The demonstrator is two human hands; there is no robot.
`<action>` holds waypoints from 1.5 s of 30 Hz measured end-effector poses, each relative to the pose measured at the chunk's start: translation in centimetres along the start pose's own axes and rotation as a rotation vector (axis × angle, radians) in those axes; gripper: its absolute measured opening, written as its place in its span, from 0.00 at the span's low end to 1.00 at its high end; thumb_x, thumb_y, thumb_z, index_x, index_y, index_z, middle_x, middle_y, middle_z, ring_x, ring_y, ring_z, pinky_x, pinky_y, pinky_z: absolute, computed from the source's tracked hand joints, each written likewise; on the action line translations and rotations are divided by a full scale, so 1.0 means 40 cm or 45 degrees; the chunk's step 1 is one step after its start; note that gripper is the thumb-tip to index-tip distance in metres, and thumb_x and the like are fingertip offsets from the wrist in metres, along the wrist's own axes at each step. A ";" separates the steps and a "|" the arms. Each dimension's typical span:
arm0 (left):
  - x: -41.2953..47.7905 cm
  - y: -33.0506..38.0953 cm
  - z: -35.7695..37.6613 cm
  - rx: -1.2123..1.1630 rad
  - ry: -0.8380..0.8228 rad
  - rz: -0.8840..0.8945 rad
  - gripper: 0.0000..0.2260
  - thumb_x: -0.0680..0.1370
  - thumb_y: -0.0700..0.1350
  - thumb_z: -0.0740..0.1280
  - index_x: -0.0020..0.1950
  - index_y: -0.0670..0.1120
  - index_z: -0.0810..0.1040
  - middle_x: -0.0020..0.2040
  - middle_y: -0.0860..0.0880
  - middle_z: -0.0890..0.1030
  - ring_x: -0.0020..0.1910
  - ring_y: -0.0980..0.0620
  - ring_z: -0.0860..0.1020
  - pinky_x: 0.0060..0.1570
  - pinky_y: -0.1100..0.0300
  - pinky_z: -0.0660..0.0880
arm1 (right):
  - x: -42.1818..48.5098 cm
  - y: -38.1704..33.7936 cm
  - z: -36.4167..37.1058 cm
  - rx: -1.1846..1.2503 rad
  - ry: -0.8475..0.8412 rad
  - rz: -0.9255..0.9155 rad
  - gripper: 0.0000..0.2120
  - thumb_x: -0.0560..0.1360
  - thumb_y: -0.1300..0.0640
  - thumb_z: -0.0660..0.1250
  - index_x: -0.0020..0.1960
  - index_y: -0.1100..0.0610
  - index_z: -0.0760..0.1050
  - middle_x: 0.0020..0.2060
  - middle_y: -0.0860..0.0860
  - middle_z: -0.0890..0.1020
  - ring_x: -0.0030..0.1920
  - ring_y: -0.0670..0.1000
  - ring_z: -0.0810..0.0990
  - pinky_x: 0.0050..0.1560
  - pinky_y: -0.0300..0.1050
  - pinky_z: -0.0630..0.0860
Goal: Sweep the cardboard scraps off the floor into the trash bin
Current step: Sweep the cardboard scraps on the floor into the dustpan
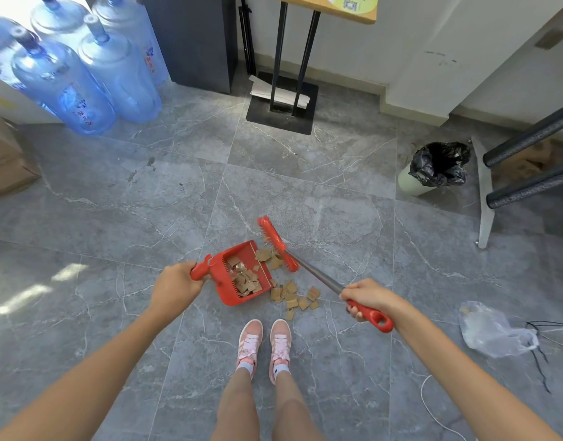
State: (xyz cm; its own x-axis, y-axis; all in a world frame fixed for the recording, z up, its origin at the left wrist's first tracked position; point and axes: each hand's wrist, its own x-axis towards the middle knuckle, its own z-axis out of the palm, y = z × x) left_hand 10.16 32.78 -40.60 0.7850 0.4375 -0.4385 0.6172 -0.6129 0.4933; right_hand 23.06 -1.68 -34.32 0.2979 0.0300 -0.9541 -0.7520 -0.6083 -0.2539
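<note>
Your L hand (175,286) grips the stub handle of the red dustpan (242,275). The fingers are curled under it w/ only the knuckles showing, so I can't tell how tight. The pan rests on the floor (114,202), mouth facing your right. Your R hand (366,297) is closed round the red grip of the broom (318,276), fingers folded underneath. The metal shaft runs up and left from there to the brush head (278,245).

The cardboard scraps (292,296) are in three lots:
- a good heap already inside the pan
- a few caught btwn the pan lip and the brush head
- a loose scatter on the tile just off the pan's near corner, ahead of your shoes (250,340)

What the next stroke turns on: the brush head lies roughly parallel to the pan lip, just beside it, toward the lip's far end. The loose scatter is on your side of the head, btwn the pan's near corner and your R hand, so the bristles aren't behind it. I'd judge you need to bring the head toward you and out to the right of that scatter, then pull left into the mouth.

The trash bin (433,170), black liner, stands well apart at far right, on your R-hand side, near a grey metal leg (484,192). Approx halfway; tipping not yet begun.
</note>
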 end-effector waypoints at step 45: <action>-0.033 -0.032 0.009 0.001 -0.025 -0.123 0.14 0.75 0.56 0.69 0.36 0.47 0.78 0.27 0.49 0.77 0.28 0.47 0.77 0.28 0.58 0.69 | -0.009 0.170 0.186 0.148 -0.110 0.065 0.10 0.77 0.67 0.57 0.38 0.59 0.69 0.24 0.55 0.69 0.15 0.45 0.65 0.16 0.31 0.62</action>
State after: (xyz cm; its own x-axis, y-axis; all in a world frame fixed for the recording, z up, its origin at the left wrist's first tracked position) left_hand 8.32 32.76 -40.91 0.7205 0.4816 -0.4989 0.6901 -0.5689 0.4474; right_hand 13.46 0.10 -36.90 0.2095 0.0724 -0.9751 -0.8293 -0.5152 -0.2164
